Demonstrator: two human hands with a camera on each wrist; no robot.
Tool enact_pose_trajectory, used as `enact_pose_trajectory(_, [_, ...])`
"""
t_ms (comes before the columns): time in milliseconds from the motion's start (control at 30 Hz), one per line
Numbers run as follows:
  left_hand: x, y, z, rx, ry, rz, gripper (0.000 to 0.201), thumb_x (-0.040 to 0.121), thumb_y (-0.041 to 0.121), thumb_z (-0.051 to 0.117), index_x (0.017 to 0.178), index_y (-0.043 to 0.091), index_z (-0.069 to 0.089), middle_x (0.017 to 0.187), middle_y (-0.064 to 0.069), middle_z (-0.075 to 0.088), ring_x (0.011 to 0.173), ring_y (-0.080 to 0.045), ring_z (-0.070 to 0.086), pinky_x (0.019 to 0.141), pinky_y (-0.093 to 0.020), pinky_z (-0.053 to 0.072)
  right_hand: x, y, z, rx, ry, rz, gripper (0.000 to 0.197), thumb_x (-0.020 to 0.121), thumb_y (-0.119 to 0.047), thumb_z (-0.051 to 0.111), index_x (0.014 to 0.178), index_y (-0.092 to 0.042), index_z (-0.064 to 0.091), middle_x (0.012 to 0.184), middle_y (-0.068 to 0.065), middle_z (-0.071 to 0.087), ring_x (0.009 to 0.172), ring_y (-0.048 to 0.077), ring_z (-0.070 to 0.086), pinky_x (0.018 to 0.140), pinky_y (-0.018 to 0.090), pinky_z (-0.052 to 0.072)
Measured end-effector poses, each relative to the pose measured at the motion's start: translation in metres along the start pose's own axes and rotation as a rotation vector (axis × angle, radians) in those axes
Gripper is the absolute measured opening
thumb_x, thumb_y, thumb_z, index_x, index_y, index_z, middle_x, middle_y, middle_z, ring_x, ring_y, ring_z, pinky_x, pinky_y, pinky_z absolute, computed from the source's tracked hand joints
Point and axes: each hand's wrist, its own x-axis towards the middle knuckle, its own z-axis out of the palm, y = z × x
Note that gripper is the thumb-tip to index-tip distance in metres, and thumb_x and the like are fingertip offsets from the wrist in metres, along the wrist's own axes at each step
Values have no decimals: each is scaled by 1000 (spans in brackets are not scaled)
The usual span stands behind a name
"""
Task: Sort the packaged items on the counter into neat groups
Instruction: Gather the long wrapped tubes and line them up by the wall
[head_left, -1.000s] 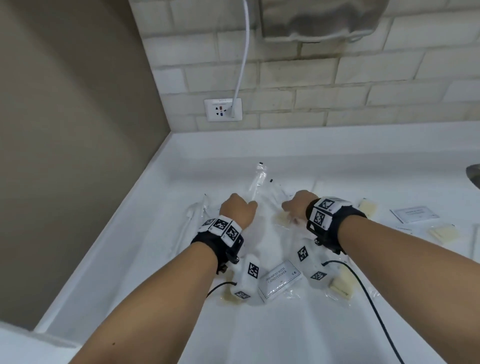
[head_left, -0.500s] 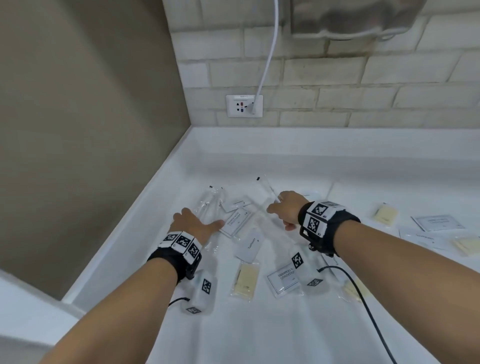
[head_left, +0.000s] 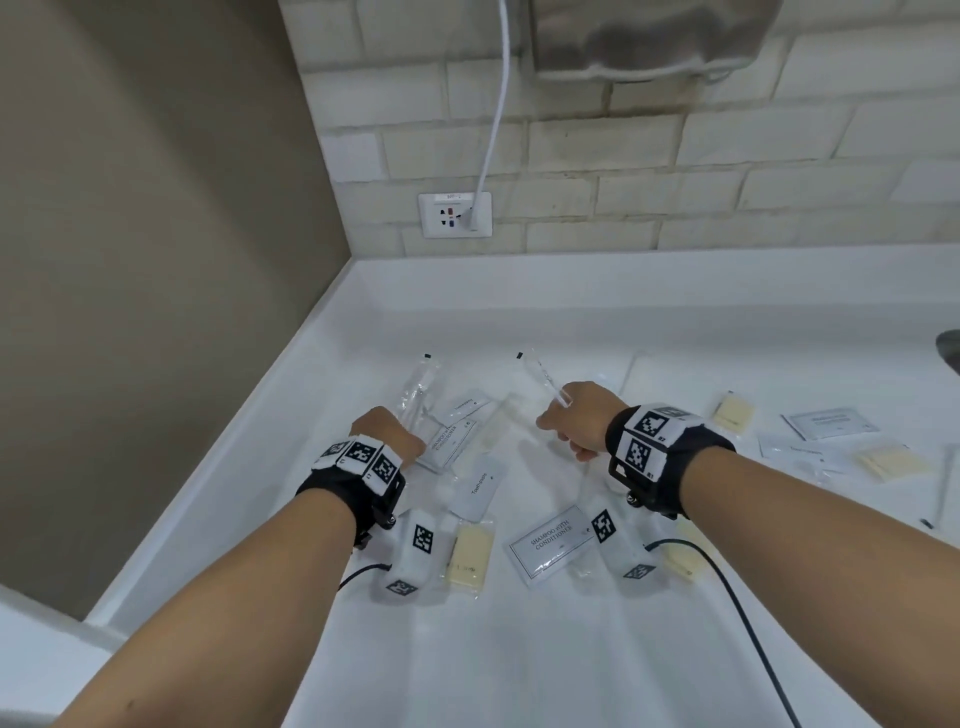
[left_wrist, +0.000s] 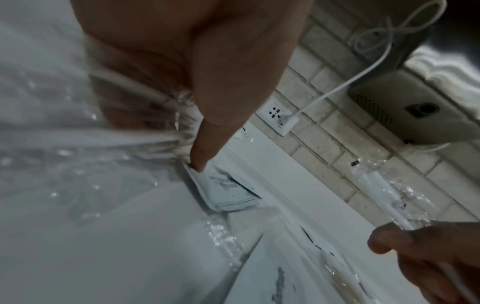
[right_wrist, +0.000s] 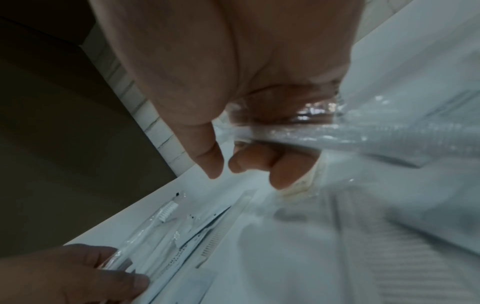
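On the white counter (head_left: 519, 649) lie several packaged items. My left hand (head_left: 387, 432) is low at the left and grips the near end of a clear-wrapped toothbrush (head_left: 420, 384); its forefinger tip (left_wrist: 199, 164) touches a shampoo sachet (head_left: 448, 442). My right hand (head_left: 574, 418) holds a second wrapped toothbrush (head_left: 540, 370) tilted up off the counter, its wrap running through the curled fingers (right_wrist: 262, 158). A wrapped comb (right_wrist: 221, 232) lies between the hands. Nearer me lie a toothpaste sachet (head_left: 480, 491), a soap bar (head_left: 467, 558) and another shampoo sachet (head_left: 553, 543).
More soaps (head_left: 732, 413) and sachets (head_left: 831, 423) lie at the right. A beige wall (head_left: 156, 260) bounds the counter on the left. The tiled back wall carries a socket (head_left: 455, 214) with a white cable and a metal dryer (head_left: 649, 36).
My left hand left the middle, went left and took hold of the wrapped toothbrush there. My right hand stayed near the middle and now holds a wrapped toothbrush raised.
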Motion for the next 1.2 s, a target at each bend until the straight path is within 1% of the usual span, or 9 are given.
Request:
enact_pose_trajectory(233, [-7,28,7,102,-96,-40,32,76,33,73,81,10,50,99,-11,69,88,-26,67,90,-36,55,-13,17,-13,18,-15,-27,11,89,-18,61,89,-9,56,72,4,59,52,15,52,47,23,48])
enact_pose_trajectory(367, [-13,44,21,-2,-66,16,27,75,34,65,72,10,55,74,-4,60,72,-22,63,81,-32,56,-19,17,-19,26,-39,-35,10,89,-17,60,88,-8,55,70,4,57,50,15,50,45,22,46])
enact_pose_trajectory(500, [-44,85,22,-183,9,171,18,85,20,60,78,11,47,71,-2,48,65,-15,50,49,-22,37,-25,19,-27,83,-26,-60,8,91,-15,54,92,-8,51,74,6,55,51,17,50,46,24,46])
enact_pose_trajectory(667, [-85,127,31,-561,-45,437,19,84,30,69,85,16,57,83,1,60,77,-21,59,71,-33,49,-42,39,-53,189,48,-57,19,94,-24,45,108,-11,43,94,12,56,61,19,52,47,25,46])
enact_pose_trajectory(767, [-109,151,40,-695,-230,467,16,83,28,73,84,23,58,85,-2,62,75,-18,59,65,-29,47,-55,71,-87,118,98,5,12,92,-22,45,86,-12,45,87,9,52,67,23,54,55,29,50])
enact_pose_trajectory(900, [-121,183,59,-649,-318,503,20,82,30,74,92,18,62,85,-4,64,68,-15,58,54,-23,42,-71,137,-142,18,346,246,27,91,-21,49,109,-1,53,93,11,55,93,34,65,82,42,57])
enact_pose_trajectory(967, [-125,197,70,-641,-342,515,25,81,31,75,99,17,62,87,-4,65,69,-15,59,55,-23,42,-82,164,-165,22,438,360,25,89,-22,53,104,-2,55,89,10,56,87,32,63,79,38,56])
enact_pose_trajectory(1067, [-131,214,84,-628,-367,524,39,81,32,75,110,10,63,91,-7,67,74,-17,62,62,-26,47,-97,194,-183,-23,382,514,26,85,-31,61,83,-7,53,73,7,56,74,27,56,69,31,46])
enact_pose_trajectory(1200, [-135,227,100,-583,-380,553,36,82,31,74,108,9,63,90,-8,67,70,-17,60,58,-25,45,-98,220,-180,-79,243,544,40,72,-40,77,92,-17,52,97,6,52,89,22,49,87,35,48])
